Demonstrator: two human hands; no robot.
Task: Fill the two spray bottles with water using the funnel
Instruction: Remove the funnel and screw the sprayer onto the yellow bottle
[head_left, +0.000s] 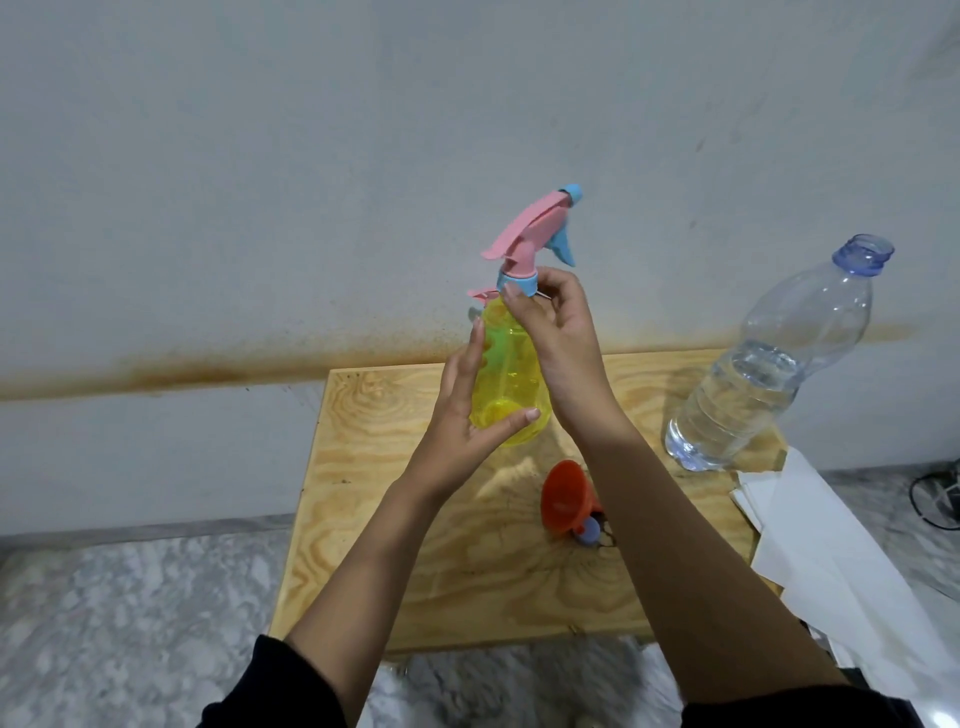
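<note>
I hold a yellow see-through spray bottle (511, 374) upright above the wooden table (384, 415). My left hand (462, 415) grips its lower body, fingers along the left side and thumb across the front. My right hand (556, 332) pinches the blue collar of the pink spray head (524, 234), which sits at the bottle's neck; I cannot tell if it is screwed on. A pink piece of a second sprayer (480, 294) peeks out behind the bottle, the rest hidden. An orange funnel (563, 496) lies on its side on the table.
An uncapped clear water bottle (769, 364), partly full, stands at the table's right back corner. A small blue cap (589, 533) lies by the funnel's spout. White paper sheets (841, 561) overhang the right edge. A grey wall rises right behind the table.
</note>
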